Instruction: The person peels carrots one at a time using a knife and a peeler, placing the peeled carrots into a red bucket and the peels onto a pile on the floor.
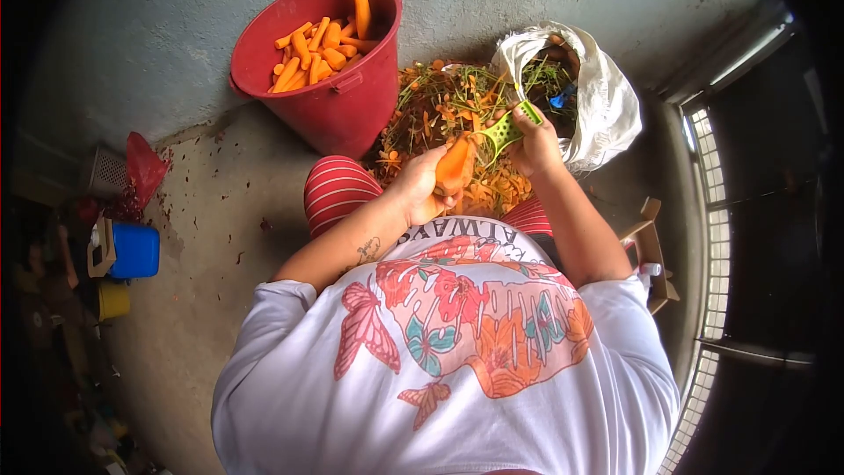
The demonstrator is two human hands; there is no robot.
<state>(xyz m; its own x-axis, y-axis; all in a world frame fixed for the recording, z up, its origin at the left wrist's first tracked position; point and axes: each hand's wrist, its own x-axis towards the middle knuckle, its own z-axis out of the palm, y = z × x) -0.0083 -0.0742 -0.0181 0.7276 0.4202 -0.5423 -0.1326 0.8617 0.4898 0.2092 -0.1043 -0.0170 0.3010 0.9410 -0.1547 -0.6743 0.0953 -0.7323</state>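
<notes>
My left hand [422,185] is closed around an orange carrot [454,164], whose thick end points up and away from me. Just to its right, my right hand [536,142] grips a green peeler [504,133], with the peeler's head close beside the carrot. Whether blade and carrot touch is too small to tell. Beneath and beyond both hands lies a heap of orange peelings and green stalks [457,97].
A red bucket [352,110] holding several peeled carrots stands at the upper left by the wall. At the upper right is an open white sack [607,110]. A blue container [134,251] sits far left, a cardboard box [648,233] at right.
</notes>
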